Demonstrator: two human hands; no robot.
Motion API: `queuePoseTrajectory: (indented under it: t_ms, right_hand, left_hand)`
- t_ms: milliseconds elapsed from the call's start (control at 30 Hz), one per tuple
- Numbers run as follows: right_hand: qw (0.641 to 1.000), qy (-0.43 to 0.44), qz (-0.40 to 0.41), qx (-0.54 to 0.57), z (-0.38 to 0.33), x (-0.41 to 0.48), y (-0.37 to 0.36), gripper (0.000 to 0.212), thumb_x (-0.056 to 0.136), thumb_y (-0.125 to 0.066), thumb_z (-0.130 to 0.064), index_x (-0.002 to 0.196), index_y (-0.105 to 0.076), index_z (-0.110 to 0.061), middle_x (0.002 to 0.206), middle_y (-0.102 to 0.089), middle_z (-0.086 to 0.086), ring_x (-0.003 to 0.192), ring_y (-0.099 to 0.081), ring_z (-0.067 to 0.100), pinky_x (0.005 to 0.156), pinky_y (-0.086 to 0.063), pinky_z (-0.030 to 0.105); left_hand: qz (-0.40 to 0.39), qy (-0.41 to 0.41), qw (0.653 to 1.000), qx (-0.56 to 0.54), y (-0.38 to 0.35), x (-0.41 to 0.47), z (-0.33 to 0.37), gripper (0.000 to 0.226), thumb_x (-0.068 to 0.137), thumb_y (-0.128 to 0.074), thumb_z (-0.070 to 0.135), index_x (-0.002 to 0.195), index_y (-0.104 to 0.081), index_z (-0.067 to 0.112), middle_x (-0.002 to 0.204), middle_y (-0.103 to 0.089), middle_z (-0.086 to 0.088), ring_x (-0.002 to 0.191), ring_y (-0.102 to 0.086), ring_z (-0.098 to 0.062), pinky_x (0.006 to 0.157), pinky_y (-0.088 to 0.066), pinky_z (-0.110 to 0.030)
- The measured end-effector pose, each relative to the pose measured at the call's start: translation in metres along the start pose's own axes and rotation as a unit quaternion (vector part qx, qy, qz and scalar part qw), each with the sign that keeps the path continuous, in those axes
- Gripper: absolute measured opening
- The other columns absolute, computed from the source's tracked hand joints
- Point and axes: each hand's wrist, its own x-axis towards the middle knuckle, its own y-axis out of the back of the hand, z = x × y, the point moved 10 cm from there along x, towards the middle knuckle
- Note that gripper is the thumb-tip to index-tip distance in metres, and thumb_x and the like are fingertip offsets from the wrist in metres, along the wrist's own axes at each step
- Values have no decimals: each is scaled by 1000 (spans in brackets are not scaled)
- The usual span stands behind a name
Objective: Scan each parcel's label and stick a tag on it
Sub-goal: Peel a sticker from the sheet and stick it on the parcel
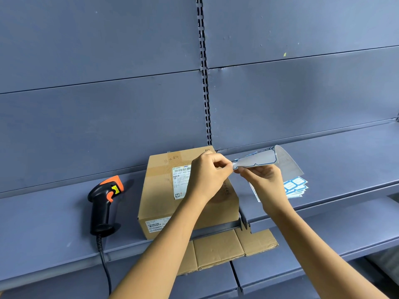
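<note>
Blue-grey metal back panel (pixel 108 104) fills the upper view, slotted upright (pixel 205 83) down the middle. Shelf (pixel 54 223) runs across below it, with a second shelf section on the right.

Cardboard parcel (pixel 164 203) sits on the shelf at centre, back against the panel, front edge at the shelf lip. White shipping label (pixel 180 182) on its top face, partly hidden by the left wrist. Smaller barcode sticker (pixel 154 226) on the front face. Flattened cardboard (pixel 218 249) lies on the lower level just under and to the right of the parcel.

Handheld scanner (pixel 103 201), black with orange head, stands on the shelf left of the parcel, apart from it; cable (pixel 105 266) hangs off the front edge. No hand on it.

Left hand (pixel 207 175) is over the parcel's top right part, thumb and forefinger pinching the near corner of a tag sheet (pixel 259 160). Right hand (pixel 266 184) is just right of the parcel and grips the same sheet from below, fingers curled. The sheet is curled over and held in the air above the right shelf section, clear of the parcel, white with blue-edged tags.

Pile of loose tags (pixel 295 187) lies on the right shelf section behind the right hand, partly covered by it.
</note>
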Motion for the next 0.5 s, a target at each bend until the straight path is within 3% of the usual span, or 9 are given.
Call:
queuePoseTrajectory:
  t_ms: [167, 367, 500]
  right_hand:
    - [1000, -4, 14, 13, 2, 0, 4, 19, 84, -64, 2, 81, -71, -16, 75, -74, -9, 77, -70, 6, 71, -51, 13]
    - [999, -20, 29, 38, 11, -2, 8, 19, 85, -62, 5, 84, -73, -11, 78, -75, -4, 79, -70, 10, 74, -53, 18]
    - [997, -29, 37, 67, 14, -3, 9, 21, 85, -60, 8, 84, -72, -8, 76, -73, -3, 77, -66, 11, 74, -52, 20]
  left_hand:
    - [-14, 34, 998, -54, -1, 0, -5, 16, 81, -68, 13, 69, -71, 22, 68, -63, 17, 70, -59, -4, 61, -48, -18]
    - [-11, 47, 996, -76, -2, -3, -8, 15, 81, -67, 13, 71, -72, 22, 71, -66, 14, 73, -60, -6, 59, -46, -15]
    - [-4, 53, 994, -95, -3, -3, -10, 15, 80, -67, 12, 71, -72, 22, 70, -66, 16, 70, -59, 1, 60, -45, -12]
